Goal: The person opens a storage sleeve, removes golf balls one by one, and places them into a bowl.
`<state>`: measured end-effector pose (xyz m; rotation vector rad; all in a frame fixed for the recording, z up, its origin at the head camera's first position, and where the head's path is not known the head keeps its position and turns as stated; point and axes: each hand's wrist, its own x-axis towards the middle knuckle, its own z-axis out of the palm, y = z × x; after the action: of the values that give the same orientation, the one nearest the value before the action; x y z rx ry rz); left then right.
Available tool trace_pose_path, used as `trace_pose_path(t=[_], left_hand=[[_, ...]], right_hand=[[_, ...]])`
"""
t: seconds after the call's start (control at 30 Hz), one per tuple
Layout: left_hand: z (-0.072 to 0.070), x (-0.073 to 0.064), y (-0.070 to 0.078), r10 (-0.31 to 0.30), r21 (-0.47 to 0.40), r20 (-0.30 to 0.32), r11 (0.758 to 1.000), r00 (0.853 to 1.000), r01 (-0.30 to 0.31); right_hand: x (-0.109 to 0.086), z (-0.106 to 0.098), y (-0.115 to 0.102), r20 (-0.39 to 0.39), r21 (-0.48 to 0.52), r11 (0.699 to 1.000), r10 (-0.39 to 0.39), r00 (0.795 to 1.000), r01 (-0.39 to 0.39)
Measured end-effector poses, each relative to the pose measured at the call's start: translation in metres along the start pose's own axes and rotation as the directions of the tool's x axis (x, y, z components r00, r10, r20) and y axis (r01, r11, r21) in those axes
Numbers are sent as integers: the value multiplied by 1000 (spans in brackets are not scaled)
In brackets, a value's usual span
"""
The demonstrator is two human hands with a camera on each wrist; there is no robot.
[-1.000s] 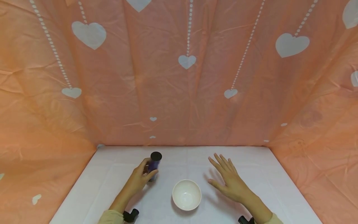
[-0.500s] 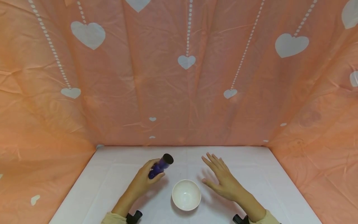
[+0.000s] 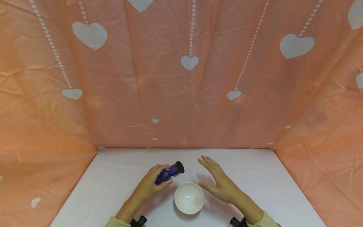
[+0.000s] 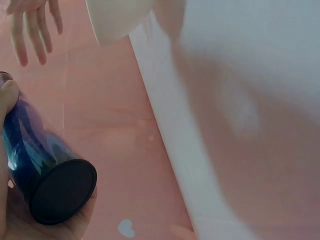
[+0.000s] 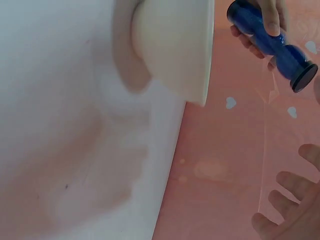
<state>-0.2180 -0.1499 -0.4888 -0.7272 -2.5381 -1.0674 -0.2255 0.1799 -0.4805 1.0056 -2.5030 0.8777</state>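
Note:
My left hand (image 3: 150, 181) holds a blue-purple, see-through bulging tube (image 3: 165, 174) with flat black ends. The tube is raised and tilted, one black end pointing right and upward, left of and beyond a white bowl (image 3: 189, 205). In the left wrist view, a wide black end (image 4: 64, 192) of it shows close up, with a thumb along its side. The right wrist view shows its several bulges, with fingers wrapped round the middle. My right hand (image 3: 221, 183) hovers on the bowl's other side, fingers extended and thumb spread, holding nothing. No contents show in the bowl.
A white cloth-covered table (image 3: 119, 176) lies beneath both hands. Orange sheeting (image 3: 158, 94) with white hearts stands behind it and at both sides. A dark wrist camera mount (image 3: 139, 221) sits by each sleeve.
My left hand has lifted the tube from near upright, tipped it to the right and moved it closer to the bowl. My right hand has drifted left toward the bowl, which stays put.

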Motion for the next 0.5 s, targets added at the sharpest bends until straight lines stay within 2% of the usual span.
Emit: trace_pose_path(t=[0.23, 0.4, 0.5], left_hand=[[3, -1, 3, -10, 37, 46, 999, 999, 8], [6, -2, 3, 52, 87, 45, 995, 998, -56], [8, -2, 2, 89, 123, 45, 988, 995, -94]], right_hand=[[6, 3, -9, 20, 84, 996, 14, 1000, -15], [12, 6, -14, 33, 134, 991, 18, 999, -22], [16, 9, -15, 28, 188, 982, -18, 999, 12]])
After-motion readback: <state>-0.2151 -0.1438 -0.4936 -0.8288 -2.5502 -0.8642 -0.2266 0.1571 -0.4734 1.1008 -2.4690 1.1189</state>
